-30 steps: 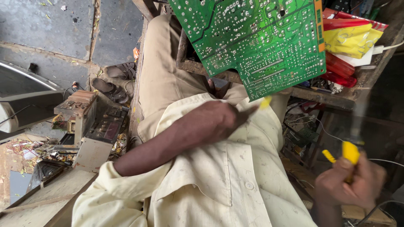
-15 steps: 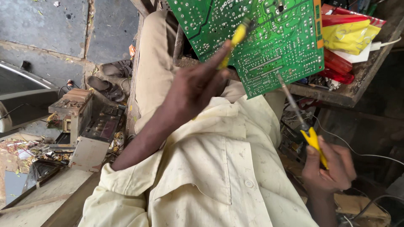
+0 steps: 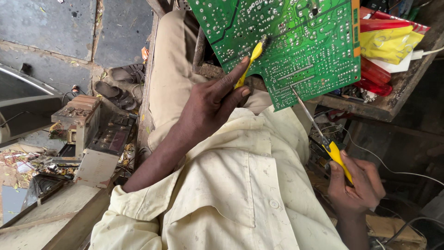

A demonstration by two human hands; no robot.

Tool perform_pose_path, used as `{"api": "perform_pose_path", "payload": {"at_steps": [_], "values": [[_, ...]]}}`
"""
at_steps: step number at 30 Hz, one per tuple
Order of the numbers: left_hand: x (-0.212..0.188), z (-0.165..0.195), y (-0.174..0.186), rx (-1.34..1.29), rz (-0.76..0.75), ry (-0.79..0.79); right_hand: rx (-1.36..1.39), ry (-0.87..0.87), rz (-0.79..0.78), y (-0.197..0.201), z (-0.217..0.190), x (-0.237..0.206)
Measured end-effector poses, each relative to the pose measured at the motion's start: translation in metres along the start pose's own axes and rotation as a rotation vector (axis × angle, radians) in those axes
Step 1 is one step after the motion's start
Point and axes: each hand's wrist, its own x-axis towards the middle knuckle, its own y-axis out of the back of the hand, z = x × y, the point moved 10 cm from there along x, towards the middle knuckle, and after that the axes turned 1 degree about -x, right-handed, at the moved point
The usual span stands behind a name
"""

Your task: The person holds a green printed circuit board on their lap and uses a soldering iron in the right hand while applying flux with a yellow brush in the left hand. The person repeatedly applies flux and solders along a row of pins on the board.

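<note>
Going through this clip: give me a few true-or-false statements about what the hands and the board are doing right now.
1. The left hand holds a yellow brush against the board. True.
2. The right hand is empty. False: it grips a yellow-handled tool whose thin metal shaft reaches the board's lower edge.
3. The board is blue. False: it is green, dotted with solder points.
4. Yellow and red packets lie on the bench beside the board. True.
</note>
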Motion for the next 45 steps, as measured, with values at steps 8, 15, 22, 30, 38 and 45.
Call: {"api": "perform_pose_path", "payload": {"at_steps": [8,15,22,30,38,45], "values": [[-0.002,0.003,-0.011,0.024,0.001,-0.016,-0.048,0.049,-0.029,0.002,-0.011,0.008],[0.000,0.006,-0.026,0.059,-0.041,-0.044,0.029,-0.024,-0.068,0.003,-0.006,0.015],[0.001,0.006,-0.031,0.070,-0.025,-0.098,0.009,0.042,-0.078,0.002,-0.011,0.017],[-0.001,0.009,-0.033,0.143,-0.017,-0.142,0.045,-0.030,-0.094,0.000,-0.003,0.019],[-0.005,0.012,-0.045,0.192,-0.082,-0.143,0.061,-0.048,-0.113,-0.005,-0.004,0.018],[-0.007,0.019,-0.054,0.286,-0.089,-0.214,0.050,0.003,-0.104,-0.007,-0.005,0.018]]}}
